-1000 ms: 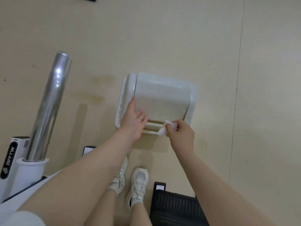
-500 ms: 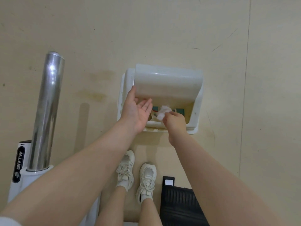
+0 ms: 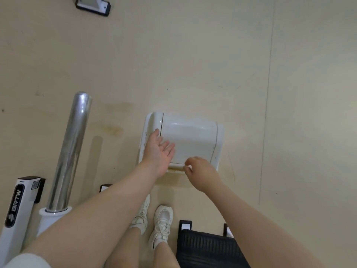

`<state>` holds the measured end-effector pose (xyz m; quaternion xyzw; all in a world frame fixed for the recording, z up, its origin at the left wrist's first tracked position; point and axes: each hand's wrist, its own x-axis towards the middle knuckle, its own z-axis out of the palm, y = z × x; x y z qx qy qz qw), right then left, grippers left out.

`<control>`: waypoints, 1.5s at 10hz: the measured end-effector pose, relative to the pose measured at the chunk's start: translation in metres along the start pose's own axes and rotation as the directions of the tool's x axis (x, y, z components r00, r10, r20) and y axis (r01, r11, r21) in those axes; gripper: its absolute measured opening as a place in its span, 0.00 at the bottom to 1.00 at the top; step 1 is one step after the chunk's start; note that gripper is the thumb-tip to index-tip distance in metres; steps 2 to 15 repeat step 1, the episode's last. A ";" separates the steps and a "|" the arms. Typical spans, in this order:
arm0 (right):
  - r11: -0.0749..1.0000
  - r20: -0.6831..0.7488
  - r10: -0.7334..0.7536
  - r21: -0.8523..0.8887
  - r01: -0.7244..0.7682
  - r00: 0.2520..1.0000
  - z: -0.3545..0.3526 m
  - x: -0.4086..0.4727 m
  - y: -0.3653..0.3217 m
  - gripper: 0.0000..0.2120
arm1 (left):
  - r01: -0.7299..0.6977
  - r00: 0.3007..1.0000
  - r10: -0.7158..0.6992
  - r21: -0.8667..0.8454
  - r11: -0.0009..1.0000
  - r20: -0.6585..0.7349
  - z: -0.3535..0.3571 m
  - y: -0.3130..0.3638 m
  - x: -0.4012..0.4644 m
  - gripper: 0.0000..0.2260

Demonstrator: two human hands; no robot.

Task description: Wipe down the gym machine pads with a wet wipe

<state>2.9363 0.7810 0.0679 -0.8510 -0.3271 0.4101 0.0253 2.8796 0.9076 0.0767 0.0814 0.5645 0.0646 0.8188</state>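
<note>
A white bin (image 3: 219,144) with a swing lid (image 3: 193,136) stands on the beige floor just ahead of my feet, and the lid is down. My left hand (image 3: 159,151) is open, palm turned up, with straight fingers at the lid's left edge. At the bin's front rim, my right hand (image 3: 201,173) has its fingers curled and is slightly blurred. I see no wet wipe in it or anywhere else.
A chrome tube (image 3: 69,151) rises from a white machine frame (image 3: 17,206) marked BRTW at the left. A black ribbed plate (image 3: 208,248) lies at the bottom right beside my white shoes (image 3: 160,225). Another machine foot (image 3: 92,4) sits at the top.
The lid was tipped open with my right hand holding the wipe inside the bin. Now the lid is down, the wipe is out of sight, and both hands have drawn back.
</note>
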 end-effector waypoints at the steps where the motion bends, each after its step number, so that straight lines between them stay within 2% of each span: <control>1: 0.999 0.073 -0.024 -0.047 0.028 0.997 -0.046 -0.024 -0.016 0.13 | -0.006 1.000 0.005 0.148 0.989 0.008 0.008 0.023 -0.047 0.24; 15: 0.999 0.073 -0.024 -0.047 0.028 0.997 -0.046 -0.024 -0.016 0.13 | -0.006 1.000 0.005 0.148 0.989 0.008 0.008 0.023 -0.047 0.24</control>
